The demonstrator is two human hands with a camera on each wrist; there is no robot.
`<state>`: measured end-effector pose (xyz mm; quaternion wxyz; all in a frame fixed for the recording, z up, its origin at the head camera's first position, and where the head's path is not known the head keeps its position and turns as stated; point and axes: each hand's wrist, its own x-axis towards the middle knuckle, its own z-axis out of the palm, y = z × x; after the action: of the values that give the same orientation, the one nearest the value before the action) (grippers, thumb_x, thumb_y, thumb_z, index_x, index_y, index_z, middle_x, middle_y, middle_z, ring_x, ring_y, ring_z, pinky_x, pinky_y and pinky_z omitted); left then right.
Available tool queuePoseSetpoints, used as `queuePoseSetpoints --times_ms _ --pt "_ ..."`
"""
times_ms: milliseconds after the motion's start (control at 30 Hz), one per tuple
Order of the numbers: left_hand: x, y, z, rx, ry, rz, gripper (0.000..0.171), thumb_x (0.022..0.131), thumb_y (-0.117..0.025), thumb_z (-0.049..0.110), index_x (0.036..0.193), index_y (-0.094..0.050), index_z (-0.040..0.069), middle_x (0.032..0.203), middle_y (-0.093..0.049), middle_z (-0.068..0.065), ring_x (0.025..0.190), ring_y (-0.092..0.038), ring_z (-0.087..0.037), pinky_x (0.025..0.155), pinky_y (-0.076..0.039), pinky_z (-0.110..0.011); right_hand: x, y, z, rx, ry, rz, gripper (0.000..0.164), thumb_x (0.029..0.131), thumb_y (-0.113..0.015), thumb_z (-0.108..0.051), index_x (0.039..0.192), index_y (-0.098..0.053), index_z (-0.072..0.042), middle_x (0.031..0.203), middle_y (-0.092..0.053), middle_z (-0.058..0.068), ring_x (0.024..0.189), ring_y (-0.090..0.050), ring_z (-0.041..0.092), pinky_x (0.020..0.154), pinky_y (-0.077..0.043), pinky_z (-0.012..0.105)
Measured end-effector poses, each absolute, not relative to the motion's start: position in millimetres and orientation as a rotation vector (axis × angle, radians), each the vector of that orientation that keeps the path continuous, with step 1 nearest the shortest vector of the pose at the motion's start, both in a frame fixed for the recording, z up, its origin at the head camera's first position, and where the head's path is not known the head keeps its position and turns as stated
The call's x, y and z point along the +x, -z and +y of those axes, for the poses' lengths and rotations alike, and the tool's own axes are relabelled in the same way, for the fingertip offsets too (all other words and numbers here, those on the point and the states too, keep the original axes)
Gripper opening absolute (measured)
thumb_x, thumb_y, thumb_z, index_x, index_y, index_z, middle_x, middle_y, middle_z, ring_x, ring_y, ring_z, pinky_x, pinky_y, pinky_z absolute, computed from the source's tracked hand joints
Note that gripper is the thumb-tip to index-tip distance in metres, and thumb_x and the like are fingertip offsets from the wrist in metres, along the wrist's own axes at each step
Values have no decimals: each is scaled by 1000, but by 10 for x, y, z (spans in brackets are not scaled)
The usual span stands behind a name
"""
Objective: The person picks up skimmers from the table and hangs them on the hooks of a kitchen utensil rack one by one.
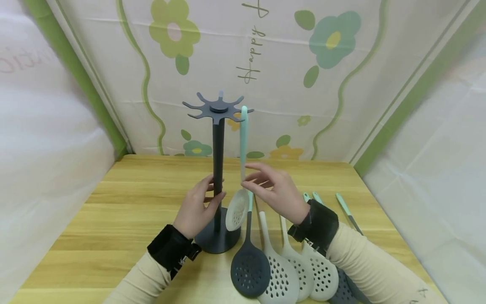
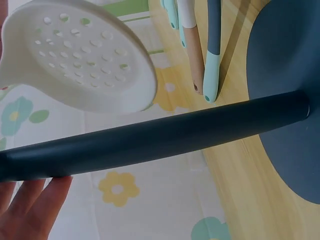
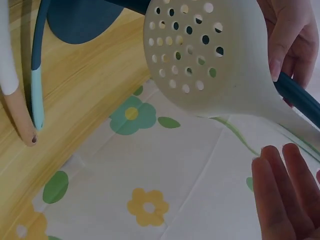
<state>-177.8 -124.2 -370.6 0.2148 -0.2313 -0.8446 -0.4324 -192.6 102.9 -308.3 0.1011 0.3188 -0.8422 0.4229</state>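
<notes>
A dark utensil stand (image 1: 218, 152) with a ring of hooks at its top stands upright on the table. My left hand (image 1: 197, 207) grips its pole, thumb in front and fingers behind. From a right-side hook hangs a white skimmer (image 1: 237, 210) with a mint handle; its perforated head (image 3: 185, 50) faces the right wrist camera. Beside the lower handle is my right hand (image 1: 279, 192). In the right wrist view its fingers (image 3: 270, 195) are fairly straight and apart from the skimmer; the thumb is mostly hidden there.
On the table (image 1: 152, 185), right of the stand's base, lie a dark skimmer (image 1: 250, 270), a white skimmer (image 1: 279, 278) and several more utensils, partly under my right forearm. A mint-handled utensil (image 1: 343, 204) lies farther right. Patterned cloth (image 1: 273, 101) walls off the back and sides.
</notes>
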Motion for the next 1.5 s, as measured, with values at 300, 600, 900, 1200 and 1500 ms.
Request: queuePoseSetpoints --times_ms 300,600,900,1200,1500 --pt "-1749 3730 -1236 -631 1190 -2334 47 94 -67 5 138 -49 -1 124 -63 -18 107 -67 -33 78 -63 -36 -1937 3164 1227 870 -1117 -2547 43 95 -69 -25 135 -59 -14 108 -75 3 95 -71 16 81 -62 33" --pt "-1776 3760 -1217 -658 1177 -2296 45 92 -68 2 134 -51 0 120 -65 -17 101 -69 -31 75 -64 -37 -1946 3279 1416 781 -1026 -2616 45 95 -69 -30 136 -58 -16 110 -74 4 98 -70 19 83 -61 39" --pt "-1777 3774 -1207 -639 1172 -2316 42 92 -69 4 131 -53 1 119 -65 -18 101 -69 -31 78 -63 -39 -1963 3342 1565 705 -1004 -2676 48 94 -69 -30 138 -56 -14 112 -74 7 98 -71 22 84 -61 39" --pt "-1773 3778 -1207 -624 1158 -2350 39 93 -68 6 130 -54 2 118 -65 -17 101 -68 -30 77 -64 -40 -1995 3448 1742 625 -1018 -2720 52 95 -67 -36 141 -53 -15 114 -73 10 99 -70 23 86 -60 42" --pt "-1769 3756 -1198 -625 1151 -2366 35 95 -67 7 128 -55 4 115 -66 -14 100 -69 -27 77 -64 -39 -2012 3511 1879 573 -973 -2744 52 97 -65 -36 142 -53 -14 113 -73 10 97 -71 26 84 -60 44"
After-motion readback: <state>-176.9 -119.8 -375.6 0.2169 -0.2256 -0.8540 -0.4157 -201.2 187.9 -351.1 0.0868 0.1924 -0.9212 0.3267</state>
